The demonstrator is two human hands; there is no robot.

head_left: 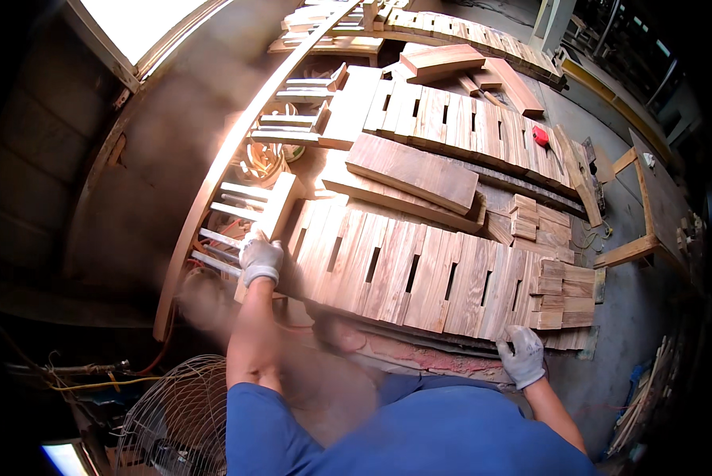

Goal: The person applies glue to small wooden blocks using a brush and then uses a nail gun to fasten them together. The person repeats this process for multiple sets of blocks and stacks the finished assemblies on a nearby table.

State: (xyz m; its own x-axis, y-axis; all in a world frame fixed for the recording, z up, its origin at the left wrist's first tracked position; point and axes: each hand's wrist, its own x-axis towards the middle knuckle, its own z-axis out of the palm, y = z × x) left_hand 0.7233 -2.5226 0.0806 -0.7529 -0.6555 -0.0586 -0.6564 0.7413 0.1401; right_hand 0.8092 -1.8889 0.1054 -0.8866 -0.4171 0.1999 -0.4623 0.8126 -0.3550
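- Left hand [260, 259]: gloved in grey, fingers curled over the left end of the slatted wooden panel [419, 274], at the near left corner of the tabletop [419, 358]. The grip closes on the panel's end slat, just below a short wooden block [280, 204] that stands beside the hand.
- Right hand [522, 355]: gloved in grey, fingers bent and pressed against the panel's near edge toward its right end, close to the tabletop's near edge. Whether the fingers wrap under the edge cannot be told.
- Slatted wooden panel: lies flat along the near edge of the tabletop, spanning the gap between both hands; narrow slots separate several of its slats.
- Stack of short wood offcuts [560, 289]: rests on the panel's right end, just above the right hand.
- Thick plank [413, 172]: lies flat behind the panel, toward the middle of the tabletop.
- Second slatted panel [467, 123]: lies further back, with a small red object [540, 136] on its right part.
- Curved wooden rail [237, 143]: runs along the left edge of the tabletop, past the left hand.
- Wire fan guard [178, 416]: sits below the left forearm, off the tabletop's near left corner.
- Fine dust hangs in the air around the left forearm.
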